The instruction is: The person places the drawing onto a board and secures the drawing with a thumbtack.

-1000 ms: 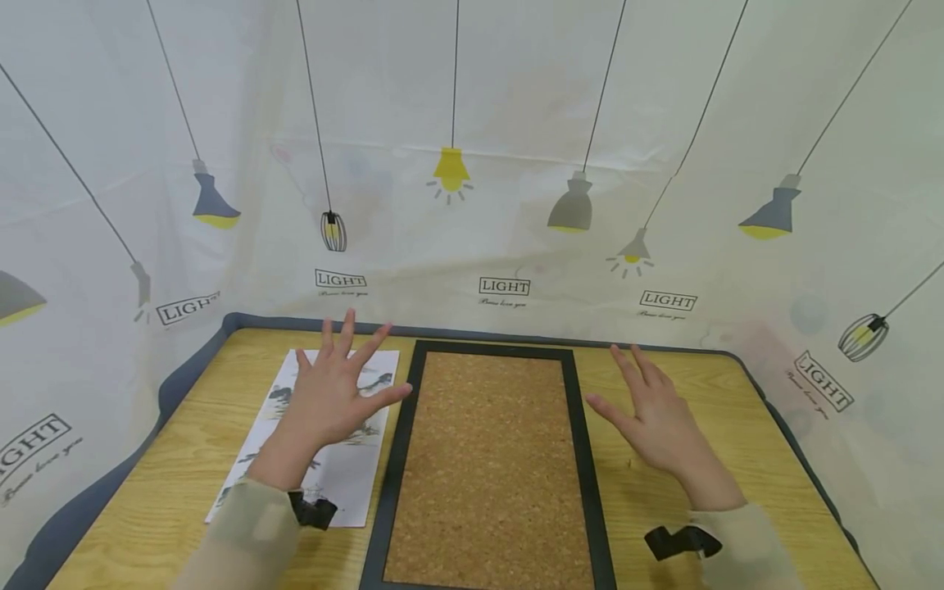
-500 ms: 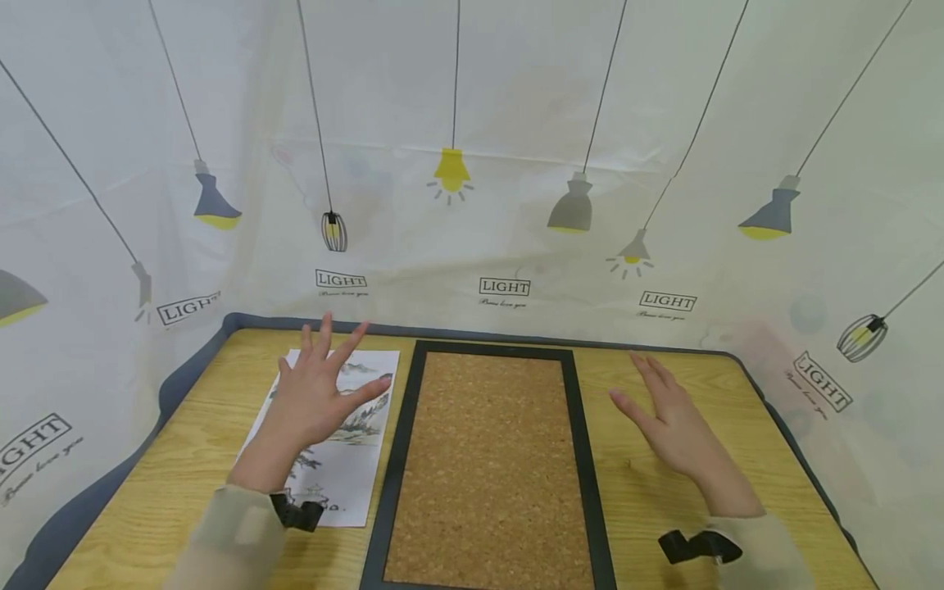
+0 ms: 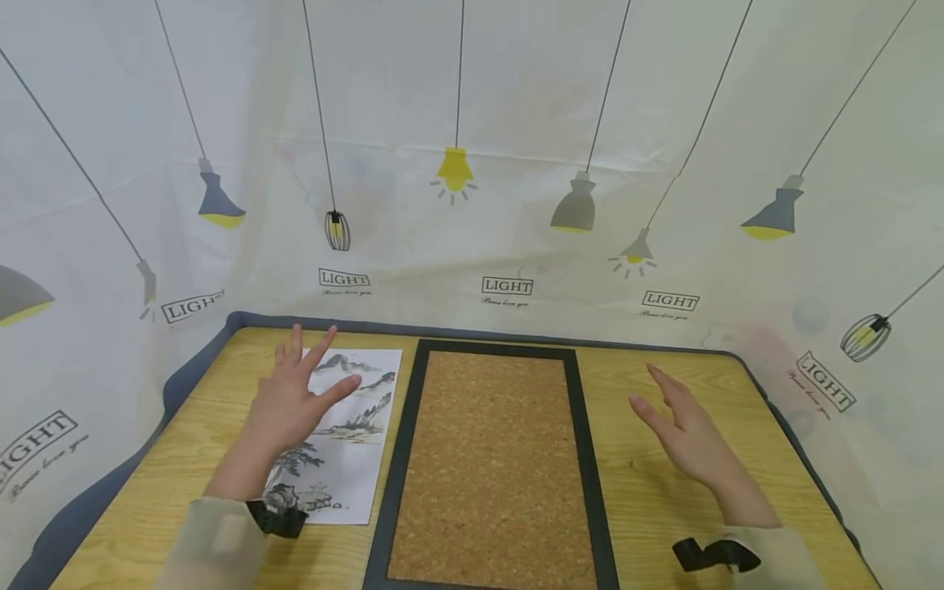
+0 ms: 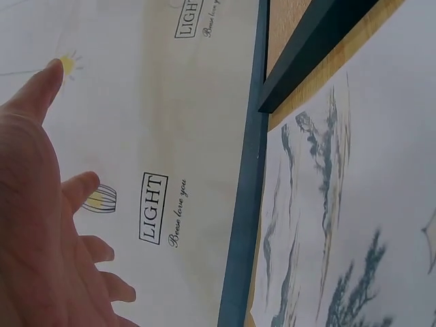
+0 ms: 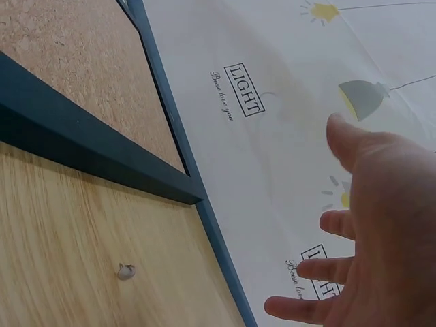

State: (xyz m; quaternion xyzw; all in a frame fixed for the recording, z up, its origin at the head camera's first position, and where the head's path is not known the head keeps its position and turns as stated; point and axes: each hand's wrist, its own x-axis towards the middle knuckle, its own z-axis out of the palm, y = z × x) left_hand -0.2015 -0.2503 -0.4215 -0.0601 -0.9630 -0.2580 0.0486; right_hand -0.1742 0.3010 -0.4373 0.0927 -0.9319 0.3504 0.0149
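My left hand [image 3: 283, 410] hovers over the left part of a paper sheet [image 3: 354, 479] printed with an ink landscape of mountains and a pine. Its fingers are spread and hold nothing; the hand hides part of the picture. In the middle of the table lies a cork board [image 3: 494, 467] inside a black frame [image 3: 586, 459]. My right hand [image 3: 689, 438] is held above the wood to the right of the frame, its fingers extended and touching nothing. The left wrist view shows the painted sheet [image 4: 402, 136] close by. Both hands are apart from the board.
A wooden table [image 3: 737, 410] bears everything, with a dark blue edge [image 3: 634, 342] along its back and sides. White cloth [image 3: 398, 221] printed with hanging lamps encloses it. A small pin-like object [image 5: 126, 272] sits on the wood right of the frame.
My left hand has moved left and slightly down, baring more of the printed landscape. The right hand has drifted right and down, farther from the frame. The board and sheet have stayed put.
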